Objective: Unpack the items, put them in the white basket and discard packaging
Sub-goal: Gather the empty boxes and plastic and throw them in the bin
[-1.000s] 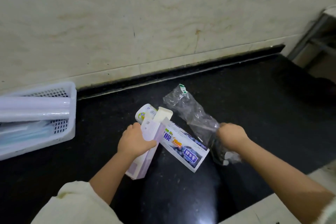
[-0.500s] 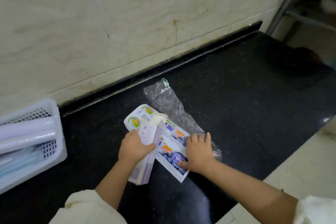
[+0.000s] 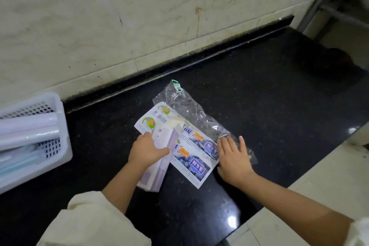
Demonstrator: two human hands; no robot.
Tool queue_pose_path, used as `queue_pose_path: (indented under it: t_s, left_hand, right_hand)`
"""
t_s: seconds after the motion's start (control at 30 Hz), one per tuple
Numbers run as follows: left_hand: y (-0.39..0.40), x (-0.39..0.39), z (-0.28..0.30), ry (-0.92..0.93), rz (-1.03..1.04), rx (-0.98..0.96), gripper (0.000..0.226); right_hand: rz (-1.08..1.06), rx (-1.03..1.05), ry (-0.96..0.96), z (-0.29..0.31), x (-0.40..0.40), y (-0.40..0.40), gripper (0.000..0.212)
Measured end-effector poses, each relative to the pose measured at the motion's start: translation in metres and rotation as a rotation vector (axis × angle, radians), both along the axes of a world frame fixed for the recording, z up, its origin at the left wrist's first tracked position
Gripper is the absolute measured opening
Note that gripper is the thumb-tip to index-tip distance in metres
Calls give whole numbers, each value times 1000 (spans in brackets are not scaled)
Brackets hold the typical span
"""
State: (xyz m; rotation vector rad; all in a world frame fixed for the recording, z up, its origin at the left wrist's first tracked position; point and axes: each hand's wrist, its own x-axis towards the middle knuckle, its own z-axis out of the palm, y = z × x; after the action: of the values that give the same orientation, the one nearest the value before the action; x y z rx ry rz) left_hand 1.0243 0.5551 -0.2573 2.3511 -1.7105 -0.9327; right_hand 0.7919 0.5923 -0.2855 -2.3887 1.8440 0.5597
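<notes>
On the black countertop (image 3: 249,90) my left hand (image 3: 146,151) grips a long lilac carton (image 3: 159,158), its top flap open. Beside it lies a flat white printed box (image 3: 194,156) with blueberry pictures. My right hand (image 3: 233,159) rests with fingers spread at that box's right end, on the edge of a crumpled clear plastic wrapper (image 3: 189,111) that stretches toward the wall. The white basket (image 3: 60,132) stands at the far left and holds two pale tubes (image 3: 30,128) and some light-blue items.
A tiled wall runs along the back of the counter. A metal shelf frame (image 3: 327,2) stands at the top right. The counter's front edge meets pale tile (image 3: 319,191) at the lower right.
My right hand let go of the clear wrapper, moved left and now lies flat by the printed box. The view has swung right, so the basket sits nearer the left edge.
</notes>
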Motion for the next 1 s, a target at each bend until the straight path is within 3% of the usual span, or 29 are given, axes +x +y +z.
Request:
queue_pose_path:
  t_s: [0.13, 0.27, 0.43, 0.53, 0.6, 0.73, 1.0]
  left_hand:
    - [1, 2, 1, 3, -15, -3, 54]
    - [1, 2, 2, -8, -47, 1, 53]
    - [0, -7, 6, 63, -54, -78, 47]
    - [-10, -37, 24, 113, -133, -186, 37]
    - [-19, -70, 35, 152, -211, -248, 35]
    - [-27, -159, 44, 230, -413, -322, 46]
    - [42, -381, 61, 281, -846, -279, 41]
  right_hand:
    - [34, -186, -75, -1, 1, -2, 63]
    - [120, -372, -137, 7, 1, -9, 39]
    - [-19, -360, -303, 20, 3, -17, 30]
    - [-281, -324, -406, 38, -19, -20, 11]
    - [-469, -322, -447, 43, -50, -14, 20]
    - [-771, -458, -504, 58, -131, 22, 18]
    - [-1281, -561, -447, 72, -321, 181, 24]
